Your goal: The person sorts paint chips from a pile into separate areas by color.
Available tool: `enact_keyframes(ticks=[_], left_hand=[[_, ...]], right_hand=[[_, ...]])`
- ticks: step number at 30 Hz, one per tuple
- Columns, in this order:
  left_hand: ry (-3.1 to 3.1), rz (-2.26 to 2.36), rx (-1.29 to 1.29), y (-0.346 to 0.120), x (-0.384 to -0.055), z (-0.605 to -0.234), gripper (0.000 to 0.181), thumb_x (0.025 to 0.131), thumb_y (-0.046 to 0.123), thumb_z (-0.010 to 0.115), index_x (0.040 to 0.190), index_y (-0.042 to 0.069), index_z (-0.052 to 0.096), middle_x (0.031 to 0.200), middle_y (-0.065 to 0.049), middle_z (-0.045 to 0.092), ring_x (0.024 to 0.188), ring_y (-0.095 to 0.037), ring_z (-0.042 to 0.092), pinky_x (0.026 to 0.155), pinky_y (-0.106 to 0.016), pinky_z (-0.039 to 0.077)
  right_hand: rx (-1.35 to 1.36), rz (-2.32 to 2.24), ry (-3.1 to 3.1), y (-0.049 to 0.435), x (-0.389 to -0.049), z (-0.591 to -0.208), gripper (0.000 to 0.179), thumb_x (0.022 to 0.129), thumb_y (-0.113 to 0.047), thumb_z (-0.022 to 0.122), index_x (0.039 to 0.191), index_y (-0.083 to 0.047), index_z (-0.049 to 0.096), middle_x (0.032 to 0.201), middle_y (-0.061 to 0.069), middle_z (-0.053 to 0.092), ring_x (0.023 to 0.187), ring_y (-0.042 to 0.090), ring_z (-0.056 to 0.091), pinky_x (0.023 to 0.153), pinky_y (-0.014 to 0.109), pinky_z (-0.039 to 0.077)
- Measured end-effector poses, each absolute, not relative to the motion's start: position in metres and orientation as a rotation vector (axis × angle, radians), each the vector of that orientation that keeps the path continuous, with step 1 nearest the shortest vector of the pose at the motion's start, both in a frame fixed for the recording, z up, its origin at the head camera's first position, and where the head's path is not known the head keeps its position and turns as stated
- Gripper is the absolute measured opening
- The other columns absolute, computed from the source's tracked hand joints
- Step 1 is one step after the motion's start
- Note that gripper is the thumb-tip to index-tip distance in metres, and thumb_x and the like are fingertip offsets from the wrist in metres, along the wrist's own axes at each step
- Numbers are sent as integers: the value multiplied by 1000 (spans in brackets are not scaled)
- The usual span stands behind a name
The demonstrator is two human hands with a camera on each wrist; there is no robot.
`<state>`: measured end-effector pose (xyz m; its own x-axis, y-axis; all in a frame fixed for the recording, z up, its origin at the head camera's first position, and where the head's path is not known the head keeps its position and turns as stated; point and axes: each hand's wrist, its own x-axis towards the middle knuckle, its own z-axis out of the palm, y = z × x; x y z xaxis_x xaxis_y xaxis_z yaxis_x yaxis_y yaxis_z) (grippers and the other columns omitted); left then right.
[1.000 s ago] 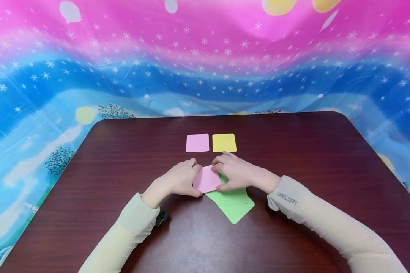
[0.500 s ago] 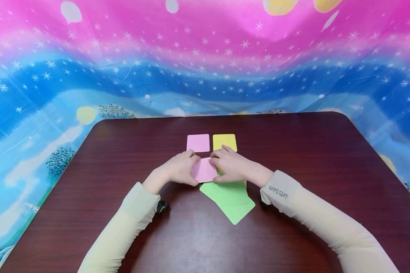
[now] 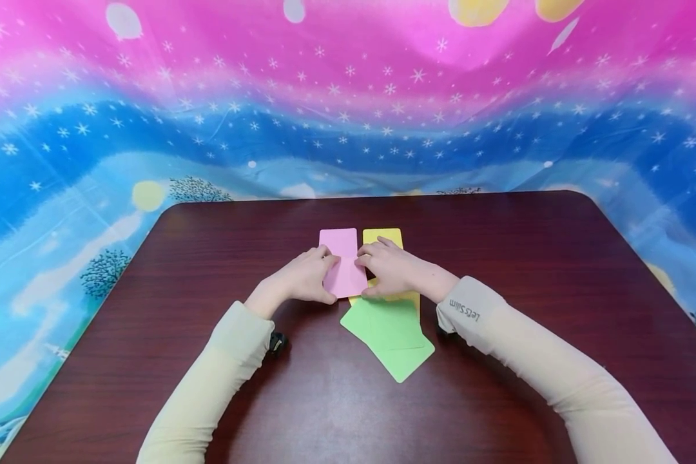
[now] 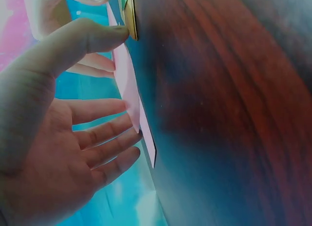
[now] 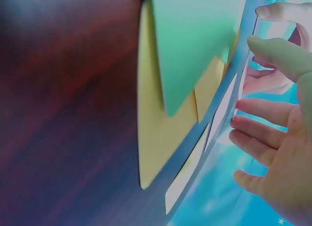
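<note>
Both hands hold one pink card (image 3: 346, 280) by its sides, thumbs at the near edge and fingers toward the far edge. My left hand (image 3: 303, 277) is at its left side and my right hand (image 3: 396, 267) at its right. In the left wrist view the held card (image 4: 126, 80) is tilted and raised off the table, its far edge close to another pink card (image 4: 148, 143). From above, that second pink card (image 3: 339, 238) appears directly behind the held one. A yellow card (image 3: 376, 235) lies to its right, partly covered by the right fingers.
Overlapping green cards (image 3: 403, 361) lie on the dark wooden table (image 3: 510, 277) nearer the body. Yellow cards (image 5: 151, 158) show from under the green ones in the right wrist view. A patterned cloth (image 3: 348, 142) hangs behind the table's far edge.
Both hands have carried the pink card away from the body, up to the far pink card. More of the green cards and the yellow beneath them now shows.
</note>
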<state>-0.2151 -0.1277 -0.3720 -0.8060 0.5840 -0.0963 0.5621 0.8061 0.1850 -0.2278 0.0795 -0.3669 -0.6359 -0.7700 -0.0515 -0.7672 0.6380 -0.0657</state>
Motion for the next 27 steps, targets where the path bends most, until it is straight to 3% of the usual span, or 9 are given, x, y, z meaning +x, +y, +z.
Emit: enact_keyframes(ticks=[27], left_hand=[[2827, 374, 781, -137, -253, -382, 66, 69, 28, 69, 126, 3, 50, 122, -13, 43, 109, -27, 44, 94, -39, 37]], right_hand=[[-1176, -20, 2789, 65, -268, -377, 54, 77, -43, 65, 117, -7, 58, 126, 11, 49, 121, 27, 42, 107, 50, 18]])
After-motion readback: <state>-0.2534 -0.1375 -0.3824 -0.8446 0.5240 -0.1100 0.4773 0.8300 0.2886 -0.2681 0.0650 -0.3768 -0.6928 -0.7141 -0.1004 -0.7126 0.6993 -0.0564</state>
